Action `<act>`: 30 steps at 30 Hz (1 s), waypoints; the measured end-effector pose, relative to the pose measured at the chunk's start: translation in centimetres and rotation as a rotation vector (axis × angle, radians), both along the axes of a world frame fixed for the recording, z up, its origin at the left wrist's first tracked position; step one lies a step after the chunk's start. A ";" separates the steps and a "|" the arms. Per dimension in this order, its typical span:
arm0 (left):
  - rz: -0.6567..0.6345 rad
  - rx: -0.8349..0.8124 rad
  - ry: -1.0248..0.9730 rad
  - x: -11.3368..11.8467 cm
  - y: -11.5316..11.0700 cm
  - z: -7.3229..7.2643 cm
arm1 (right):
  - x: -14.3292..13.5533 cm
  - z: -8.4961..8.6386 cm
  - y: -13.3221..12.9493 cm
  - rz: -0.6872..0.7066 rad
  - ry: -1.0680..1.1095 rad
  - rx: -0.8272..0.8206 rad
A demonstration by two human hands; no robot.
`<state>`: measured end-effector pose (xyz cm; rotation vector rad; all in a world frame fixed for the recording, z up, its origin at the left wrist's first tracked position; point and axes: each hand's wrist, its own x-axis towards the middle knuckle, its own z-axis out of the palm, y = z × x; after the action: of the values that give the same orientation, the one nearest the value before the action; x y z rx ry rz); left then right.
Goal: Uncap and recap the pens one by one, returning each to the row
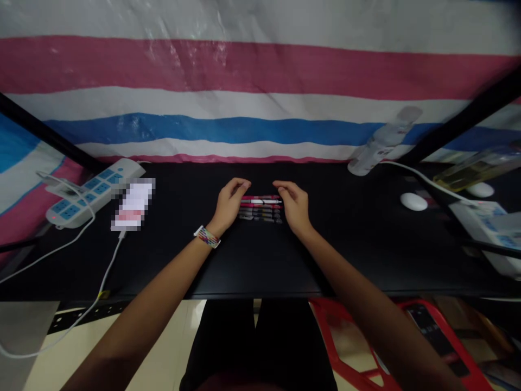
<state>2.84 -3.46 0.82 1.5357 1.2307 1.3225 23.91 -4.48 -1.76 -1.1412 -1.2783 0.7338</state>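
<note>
A small row of pens (260, 201) lies side by side on the black table (260, 266), crosswise between my two hands. The upper pens show red and white parts; the lower ones look dark and clear and are partly blurred. My left hand (231, 202) rests at the pens' left ends, fingers curved forward, and a colourful woven band (207, 237) circles that wrist. At the right ends sits my right hand (293, 205), also cupped, its palm side facing the pens. Both hands flank the row rather than wrapping around a single pen. The pen tips by the palms are partly hidden.
To the left are a white power strip (95, 193) and a phone (134, 204) on a white cable. At right stand a bottle (380, 146), a white mouse-like object (413, 201), a bottle of yellowish liquid (472, 168) and another power strip (484, 217). A striped sheet (260, 70) hangs behind.
</note>
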 end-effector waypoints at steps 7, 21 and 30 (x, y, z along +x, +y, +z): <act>-0.026 -0.074 -0.086 1.0 -1.9 0.5 | -1.0 0.3 -0.9 0.039 0.103 -0.070; 0.079 -0.131 -0.076 0.2 -8.0 0.7 | -2.3 1.5 -8.2 0.049 0.099 -0.049; 0.261 -0.040 -0.035 -1.4 -9.5 1.8 | -1.0 2.3 -9.9 0.034 0.181 -0.037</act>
<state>1.41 -12.94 2.58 1.3520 1.4637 1.4734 22.92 -14.42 0.49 -1.0597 -1.1383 0.8687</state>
